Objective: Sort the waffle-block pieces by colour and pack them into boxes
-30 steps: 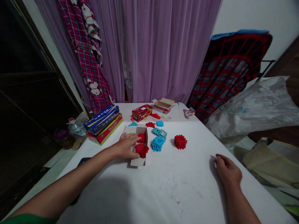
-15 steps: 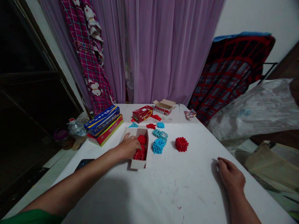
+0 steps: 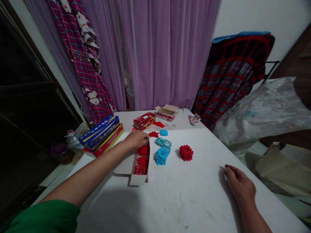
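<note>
My left hand (image 3: 137, 139) reaches over the far end of an open white-lined cardboard box (image 3: 138, 180), its fingers closed on the rim there. Inside the box lie red plastic interlocking pieces (image 3: 142, 160) in a row. Just right of it are a blue block of joined pieces (image 3: 161, 156) and a pale teal flat assembly (image 3: 163, 142). A red cube of joined pieces (image 3: 186, 152) stands farther right. My right hand (image 3: 240, 183) rests on its side on the white table, fingers loosely curled together, with nothing visible in them.
Stacked blue (image 3: 99, 130) and red-yellow boxes (image 3: 109, 140) lie at the left edge. Toward the back are a closed red box (image 3: 144, 121), an open box (image 3: 167, 113), small red (image 3: 153, 134) and blue pieces (image 3: 163, 132), and a crumpled wrapper (image 3: 194, 119).
My left hand has moved from the pieces in the middle of the box to its far end. The box has shifted slightly toward me. My right hand stays where it was.
</note>
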